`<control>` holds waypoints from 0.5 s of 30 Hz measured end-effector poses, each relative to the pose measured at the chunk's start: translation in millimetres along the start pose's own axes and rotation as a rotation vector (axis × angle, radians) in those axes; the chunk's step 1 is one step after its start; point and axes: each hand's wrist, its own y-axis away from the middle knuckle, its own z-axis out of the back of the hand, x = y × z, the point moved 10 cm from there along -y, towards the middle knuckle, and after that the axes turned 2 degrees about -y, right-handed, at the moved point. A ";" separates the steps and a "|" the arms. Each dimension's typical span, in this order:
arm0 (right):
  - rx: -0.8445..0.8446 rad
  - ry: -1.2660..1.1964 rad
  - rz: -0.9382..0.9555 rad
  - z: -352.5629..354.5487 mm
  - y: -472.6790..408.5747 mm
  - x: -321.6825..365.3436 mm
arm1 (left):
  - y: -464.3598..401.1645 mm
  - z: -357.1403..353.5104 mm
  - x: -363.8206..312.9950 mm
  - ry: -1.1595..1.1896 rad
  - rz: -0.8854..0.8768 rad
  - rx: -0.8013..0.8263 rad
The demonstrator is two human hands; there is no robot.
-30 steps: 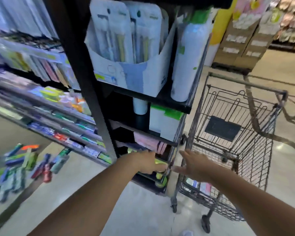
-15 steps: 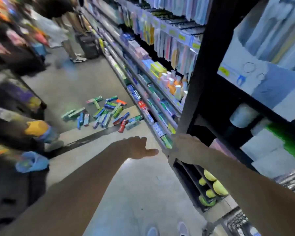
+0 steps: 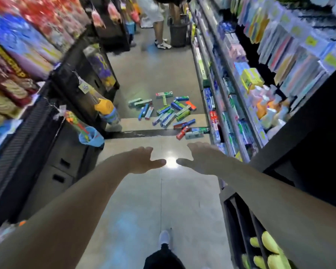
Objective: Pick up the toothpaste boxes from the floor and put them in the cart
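Green, blue and red cardboard toothpaste boxes (image 3: 167,113) have swung into view ahead, cart gone from sight, left hand (image 3: 142,160) and right hand (image 3: 204,159) empty, fingers spread.

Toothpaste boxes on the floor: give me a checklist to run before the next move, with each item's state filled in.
1. Left hand free to grasp: ok, fingers extended, holding nothing.
2. Right hand free to grasp: ok, open and holding nothing.
3. Toothpaste boxes located: ok, scattered on the floor ahead, beside the right-hand shelves.
4. Boxes within reach: not ok, both hands are well short of the pile.
5. Path to the pile: ok, bare floor lies between.
6. Cart position: cannot tell, it is not in view.
7. Bystander clear of the pile: ok, standing farther down the aisle.
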 end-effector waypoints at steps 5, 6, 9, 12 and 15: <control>-0.003 0.052 0.037 15.5 -59.5 11.9 | -41.7 16.1 44.5 0.063 0.060 0.013; 0.001 0.066 0.035 22.4 -71.2 12.2 | -53.9 23.8 53.8 0.067 0.058 0.002; 0.008 0.050 0.010 39.1 -115.4 11.4 | -91.5 55.1 82.2 0.081 0.053 -0.017; 0.018 0.048 -0.018 62.6 -159.5 21.1 | -121.1 89.7 105.1 0.076 0.011 -0.040; 0.012 0.031 -0.037 84.2 -197.4 32.9 | -157.0 124.2 129.3 0.094 -0.020 -0.065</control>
